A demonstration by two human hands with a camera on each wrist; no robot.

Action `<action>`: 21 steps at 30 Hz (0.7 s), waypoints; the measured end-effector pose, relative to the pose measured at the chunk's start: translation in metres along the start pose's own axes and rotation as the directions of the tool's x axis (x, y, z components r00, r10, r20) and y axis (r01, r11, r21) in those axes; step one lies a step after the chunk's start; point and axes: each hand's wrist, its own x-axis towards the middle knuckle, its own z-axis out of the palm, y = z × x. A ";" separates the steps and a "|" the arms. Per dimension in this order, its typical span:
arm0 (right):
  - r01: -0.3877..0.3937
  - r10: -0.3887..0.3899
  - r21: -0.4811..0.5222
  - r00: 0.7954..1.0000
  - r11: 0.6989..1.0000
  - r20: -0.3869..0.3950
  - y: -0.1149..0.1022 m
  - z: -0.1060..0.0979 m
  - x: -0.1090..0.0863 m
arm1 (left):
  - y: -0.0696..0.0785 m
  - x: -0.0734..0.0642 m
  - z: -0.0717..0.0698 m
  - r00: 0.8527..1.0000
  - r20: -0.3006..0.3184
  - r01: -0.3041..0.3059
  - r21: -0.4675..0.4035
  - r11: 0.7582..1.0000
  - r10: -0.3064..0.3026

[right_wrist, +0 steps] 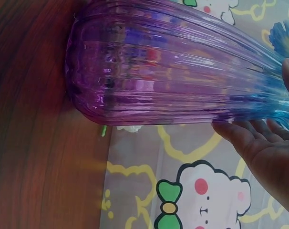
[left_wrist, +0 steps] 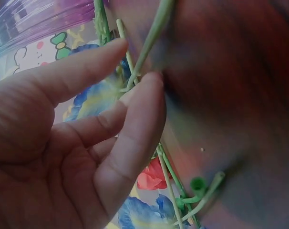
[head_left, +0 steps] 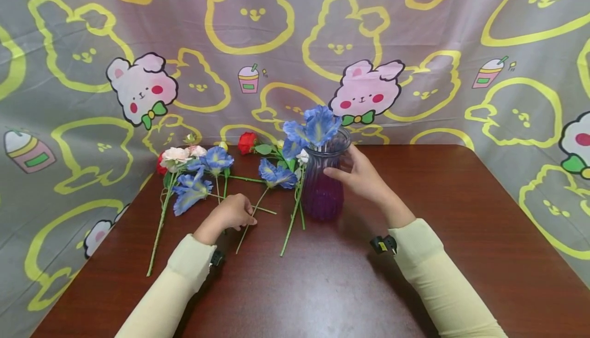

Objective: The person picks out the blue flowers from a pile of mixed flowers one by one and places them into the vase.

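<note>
My right hand (head_left: 364, 176) grips a ribbed glass vase (head_left: 324, 189), its thumb on the near side below the rim. The vase stands upright, purple at the base and blue toward the neck in the right wrist view. Blue irises (head_left: 313, 129) show over its mouth. My left hand (head_left: 232, 211) is low over the table at the thin stem (head_left: 243, 237) of another blue iris (head_left: 277, 173). In the left wrist view that green stem (left_wrist: 153, 40) passes between thumb and forefinger, which stand apart.
Left of the vase lie pale pink flowers (head_left: 176, 157), more blue irises (head_left: 191, 190) and a red rose (head_left: 247, 142), their stems crossing. A green stem (head_left: 291, 225) lies beside the vase. A cartoon-print cloth (head_left: 286, 15) hangs behind the brown table (head_left: 318, 287).
</note>
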 end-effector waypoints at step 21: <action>0.004 -0.004 -0.008 1.000 1.000 0.000 0.010 -0.001 0.002 | 0.000 -0.003 0.004 1.000 0.007 -0.024 -0.083 0.996 0.025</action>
